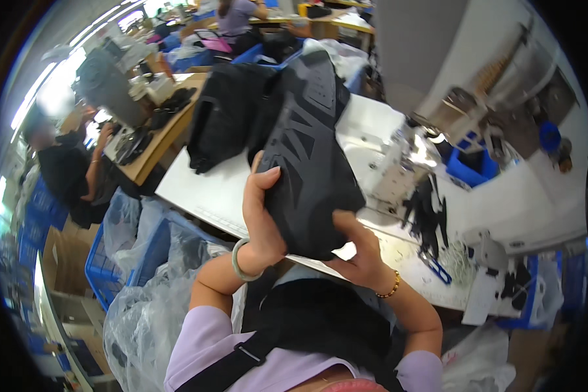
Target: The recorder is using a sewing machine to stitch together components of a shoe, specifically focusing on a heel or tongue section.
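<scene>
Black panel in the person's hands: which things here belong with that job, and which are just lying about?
Belongs:
black panel, held by left fingers and right fingers
black fabric behind it, perhaps attached
white machine, perhaps, though untouched

Apparently lying about:
blue-handled scissors
tangled white strands
blue basket

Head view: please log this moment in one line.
left hand: holds black panel; right hand: holds its lower right; scissors: on table

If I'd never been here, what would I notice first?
Probably the big black panel in the middle, left hand gripping it, right hand at its lower right corner. Then the white sewing machine to its right, and the blue basket with clear plastic at lower left.
</scene>
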